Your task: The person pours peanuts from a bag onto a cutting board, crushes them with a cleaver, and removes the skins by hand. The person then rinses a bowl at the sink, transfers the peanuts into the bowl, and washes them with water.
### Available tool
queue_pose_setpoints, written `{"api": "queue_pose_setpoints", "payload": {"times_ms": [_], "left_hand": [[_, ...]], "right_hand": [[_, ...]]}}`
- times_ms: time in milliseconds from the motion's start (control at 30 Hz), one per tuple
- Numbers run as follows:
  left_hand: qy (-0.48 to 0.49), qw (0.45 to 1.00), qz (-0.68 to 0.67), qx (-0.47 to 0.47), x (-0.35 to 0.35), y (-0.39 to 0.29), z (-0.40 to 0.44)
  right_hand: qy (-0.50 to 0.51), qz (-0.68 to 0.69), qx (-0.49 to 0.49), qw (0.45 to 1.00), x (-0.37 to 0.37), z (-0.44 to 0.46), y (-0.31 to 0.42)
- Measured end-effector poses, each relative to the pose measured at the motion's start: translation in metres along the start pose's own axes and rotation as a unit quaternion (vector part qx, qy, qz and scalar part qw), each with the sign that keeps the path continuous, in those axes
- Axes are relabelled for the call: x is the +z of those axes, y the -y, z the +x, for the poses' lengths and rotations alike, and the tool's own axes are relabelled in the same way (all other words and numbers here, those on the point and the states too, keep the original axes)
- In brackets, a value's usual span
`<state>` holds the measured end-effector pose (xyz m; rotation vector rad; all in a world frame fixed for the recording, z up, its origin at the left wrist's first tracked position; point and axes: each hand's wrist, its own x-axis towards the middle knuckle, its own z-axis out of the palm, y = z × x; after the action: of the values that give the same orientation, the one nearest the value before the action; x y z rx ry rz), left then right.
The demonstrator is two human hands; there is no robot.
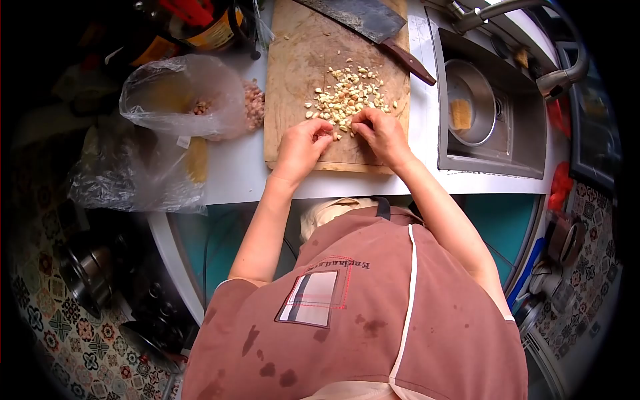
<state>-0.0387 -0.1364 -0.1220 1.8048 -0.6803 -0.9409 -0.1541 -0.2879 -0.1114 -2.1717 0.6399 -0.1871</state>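
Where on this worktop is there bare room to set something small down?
Free: the left side of the cutting board, between cleaver and left hand; the strip of white counter between board and sink, nearer than the cleaver's handle. Crowded: the board's middle, with chopped pieces and right hand; the counter's left, under plastic bags.

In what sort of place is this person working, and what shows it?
Most likely a kitchen: a cleaver lies on a wooden cutting board with chopped pale pieces, and beside it is a metal sink with a faucet.
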Motion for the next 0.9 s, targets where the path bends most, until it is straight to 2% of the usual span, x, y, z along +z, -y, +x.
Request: {"api": "queue_pose_setpoints", "payload": {"times_ms": [100,167,233,333,433,533,600,633,700,833,900], "left_hand": [[-0.049,0.967,0.189,0.166,0.005,-0.003,-0.001],[-0.049,0.963,0.217,0.151,0.008,-0.008,-0.001],[-0.051,0.955,0.251,0.151,0.012,-0.008,0.003],[-0.031,0.966,0.217,0.141,0.009,-0.004,0.009],[-0.061,0.949,0.248,0.186,0.011,-0.003,0.011],[-0.050,0.986,0.149,0.061,0.011,0.003,0.018],[-0.015,0.993,-0.120,0.004,0.004,0.003,0.024],[0.003,0.967,-0.252,-0.028,-0.003,-0.004,0.024],[0.006,0.938,-0.334,-0.089,-0.023,-0.016,0.024],[0.072,0.846,-0.522,-0.083,-0.050,-0.006,0.034],[0.096,0.801,-0.584,-0.089,-0.055,-0.005,0.039]], "right_hand": [[-0.003,0.079,0.072,0.994,-0.003,-0.002,-0.007],[-0.004,0.176,0.127,0.976,-0.003,-0.003,-0.022],[0.042,0.286,0.202,0.936,-0.014,-0.004,-0.020],[0.066,0.472,0.256,0.841,-0.027,-0.007,-0.008],[0.031,0.549,0.280,0.787,-0.028,-0.008,-0.003],[0.027,0.555,0.280,0.783,-0.030,-0.009,-0.003],[0.022,0.544,0.268,0.795,-0.030,-0.009,-0.005],[0.020,0.539,0.264,0.800,-0.030,-0.011,-0.007],[0.020,0.537,0.275,0.798,-0.031,-0.012,-0.010],[0.040,0.569,0.288,0.769,-0.035,-0.014,-0.006],[0.042,0.615,0.286,0.734,-0.030,-0.016,-0.014]]}}
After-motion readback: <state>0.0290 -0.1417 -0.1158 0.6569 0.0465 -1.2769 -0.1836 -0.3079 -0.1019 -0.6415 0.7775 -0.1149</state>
